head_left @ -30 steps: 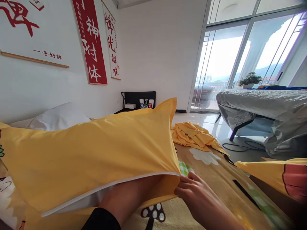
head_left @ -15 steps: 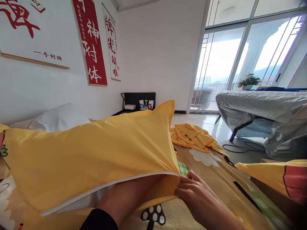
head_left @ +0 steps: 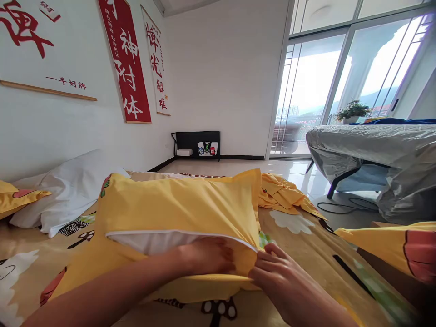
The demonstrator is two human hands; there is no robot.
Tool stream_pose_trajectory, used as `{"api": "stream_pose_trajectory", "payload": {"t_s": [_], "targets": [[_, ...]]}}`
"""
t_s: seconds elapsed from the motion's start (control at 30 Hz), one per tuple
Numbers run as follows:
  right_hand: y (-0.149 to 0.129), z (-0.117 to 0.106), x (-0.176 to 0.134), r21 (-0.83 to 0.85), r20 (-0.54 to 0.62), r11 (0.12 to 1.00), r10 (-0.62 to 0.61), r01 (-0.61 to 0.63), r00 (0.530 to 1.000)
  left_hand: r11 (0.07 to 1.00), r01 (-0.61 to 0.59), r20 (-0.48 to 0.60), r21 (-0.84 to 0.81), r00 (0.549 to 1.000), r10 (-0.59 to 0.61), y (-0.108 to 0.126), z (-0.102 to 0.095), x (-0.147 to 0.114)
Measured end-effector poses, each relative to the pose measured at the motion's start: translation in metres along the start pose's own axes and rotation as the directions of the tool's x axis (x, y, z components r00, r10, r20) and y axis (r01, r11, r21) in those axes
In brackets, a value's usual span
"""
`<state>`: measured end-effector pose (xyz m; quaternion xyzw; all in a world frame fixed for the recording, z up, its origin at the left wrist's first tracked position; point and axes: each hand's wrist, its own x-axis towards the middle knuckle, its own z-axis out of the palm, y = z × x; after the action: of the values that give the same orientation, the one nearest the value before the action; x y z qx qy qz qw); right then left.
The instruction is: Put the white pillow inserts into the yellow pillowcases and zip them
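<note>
A yellow pillowcase point(head_left: 184, 200) lies in front of me with its long, white-edged opening facing me. Inside it, part of a white pillow point(head_left: 143, 240) shows at the left of the gap. My left hand point(head_left: 214, 255) reaches into the opening near its right half; its fingers are blurred and partly shaded, so their hold is unclear. At the right end of the opening, my right hand point(head_left: 277, 279) pinches the pillowcase's edge between closed fingers.
A patterned tan blanket point(head_left: 293, 254) spreads beneath. White pillows point(head_left: 78, 181) lie at the left by the wall. Crumpled yellow cloth point(head_left: 281, 193) sits beyond my right hand, and another yellow piece point(head_left: 381, 236) at the right. A plastic-covered table point(head_left: 368, 141) stands near the window.
My left arm has drawn back out of the pillowcase, leaving the hand at the opening. The case's left part has folded down and looks shorter. My right hand keeps its grip.
</note>
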<state>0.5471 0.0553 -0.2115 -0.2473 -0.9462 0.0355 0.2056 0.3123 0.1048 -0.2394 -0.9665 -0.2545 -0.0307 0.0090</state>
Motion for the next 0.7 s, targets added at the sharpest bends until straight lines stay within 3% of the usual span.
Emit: {"api": "stream_pose_trajectory", "payload": {"t_s": [0.07, 0.1, 0.17, 0.27, 0.33, 0.43, 0.5, 0.63, 0.67, 0.7], "targets": [[0.015, 0.004, 0.009, -0.001, -0.058, 1.0, 0.009, -0.009, 0.998, 0.957, 0.172, 0.03, -0.235, 0.985, -0.169, -0.01, -0.028, -0.045], [0.025, 0.007, 0.014, -0.004, -0.107, 1.0, 0.014, -0.014, 0.994, 0.895, 0.315, 0.03, -0.316, 0.946, -0.323, -0.017, -0.041, -0.073], [0.044, 0.017, 0.026, -0.014, -0.235, 0.999, 0.025, -0.03, 0.972, 0.757, 0.528, 0.022, -0.385, 0.825, -0.564, -0.031, -0.059, -0.131], [0.066, 0.039, 0.043, -0.047, -0.366, 0.997, 0.034, -0.055, 0.93, 0.657, 0.707, -0.076, -0.263, 0.663, -0.745, -0.053, -0.059, -0.201], [0.072, 0.052, 0.055, -0.086, -0.385, 0.993, 0.037, -0.075, 0.922, 0.628, 0.752, -0.189, -0.2, 0.599, -0.778, -0.067, -0.049, -0.227], [0.076, 0.056, 0.077, -0.204, -0.383, 0.975, 0.005, -0.09, 0.924, 0.628, 0.758, -0.328, -0.178, 0.556, -0.764, -0.088, -0.044, -0.236], [0.081, 0.044, 0.092, -0.298, -0.378, 0.951, -0.033, -0.087, 0.925, 0.639, 0.754, -0.45, -0.152, 0.522, -0.724, -0.1, -0.056, -0.229], [0.097, 0.004, 0.108, -0.353, -0.403, 0.926, -0.022, -0.134, 0.915, 0.643, 0.757, -0.732, -0.12, 0.369, -0.572, -0.116, -0.086, -0.201], [0.101, -0.001, 0.107, -0.351, -0.406, 0.922, 0.008, -0.164, 0.914, 0.638, 0.76, -0.748, -0.119, 0.354, -0.561, -0.118, -0.086, -0.193], [0.105, -0.002, 0.104, -0.348, -0.395, 0.917, 0.048, -0.197, 0.917, 0.633, 0.764, -0.721, -0.124, 0.369, -0.587, -0.12, -0.081, -0.186]]}}
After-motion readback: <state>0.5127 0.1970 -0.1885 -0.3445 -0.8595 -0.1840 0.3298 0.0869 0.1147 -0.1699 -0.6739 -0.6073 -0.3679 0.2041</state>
